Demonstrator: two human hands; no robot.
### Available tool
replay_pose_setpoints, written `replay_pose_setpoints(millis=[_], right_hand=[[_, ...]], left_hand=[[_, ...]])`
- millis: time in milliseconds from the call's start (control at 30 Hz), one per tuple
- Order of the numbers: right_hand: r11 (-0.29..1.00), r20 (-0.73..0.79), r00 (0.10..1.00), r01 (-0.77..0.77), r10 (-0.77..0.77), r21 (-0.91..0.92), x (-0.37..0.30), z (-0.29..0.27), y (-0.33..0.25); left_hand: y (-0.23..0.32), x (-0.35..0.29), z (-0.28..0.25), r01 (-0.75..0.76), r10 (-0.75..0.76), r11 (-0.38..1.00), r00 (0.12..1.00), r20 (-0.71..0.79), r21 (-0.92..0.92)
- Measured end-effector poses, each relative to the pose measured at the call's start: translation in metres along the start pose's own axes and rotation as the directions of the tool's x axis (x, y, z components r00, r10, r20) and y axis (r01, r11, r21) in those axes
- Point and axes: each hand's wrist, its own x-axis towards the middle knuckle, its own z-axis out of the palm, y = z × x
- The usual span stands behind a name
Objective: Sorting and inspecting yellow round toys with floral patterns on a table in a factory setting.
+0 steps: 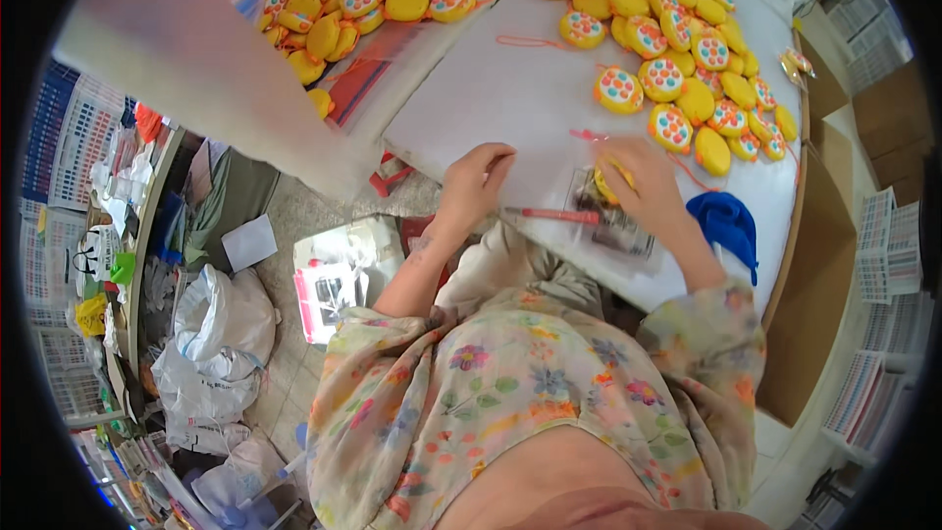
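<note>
My right hand (643, 186) is closed around a small yellow toy (603, 186) above the white table (471, 103); its fingers cover most of it. A pink strip (589, 134) shows by the fingertips. Beneath that hand lies a clear packet (628, 236) with something dark in it, and a slim red tool (559, 215) beside it. At the table's near edge, my left hand (476, 186) has thumb and fingers drawn together; whatever they pinch, if anything, is too small to see. Beyond my right hand lie several yellow oval toys (695, 98) with dotted white faces and orange cords.
More yellow toys (407, 2) are heaped on clear plastic at the far left. A blue cloth item (726, 226) lies right of my right forearm. Cardboard (810, 304) borders the table's right side. White bags (221, 324) stand on the floor at left, near a cluttered shelf (147, 236).
</note>
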Motion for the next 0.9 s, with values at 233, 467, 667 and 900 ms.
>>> replay_pose_setpoints(millis=[233, 467, 667, 900], right_hand=[[0.749, 0.042, 0.979, 0.181, -0.201, -0.637, 0.157, 0.064, 0.13], [0.569, -0.037, 0.985, -0.129, 0.17, -0.812, 0.179, 0.034, 0.269], [0.444, -0.098, 0.79, -0.437, 0.606, -0.782, 0.224, 0.0, 0.291], [0.702, 0.087, 0.959, -0.135, 0.271, -0.699, 0.321, 0.092, 0.252]], left_hand=[[-0.048, 0.004, -0.012, -0.135, 0.216, 0.905, 0.963, -0.162, 0.402], [-0.053, 0.01, -0.006, -0.171, 0.273, 0.848, 0.952, -0.137, 0.502], [-0.057, 0.008, -0.007, -0.172, 0.25, 0.838, 0.965, -0.084, 0.518], [-0.057, 0.006, -0.011, -0.155, 0.228, 0.841, 0.971, -0.078, 0.518]])
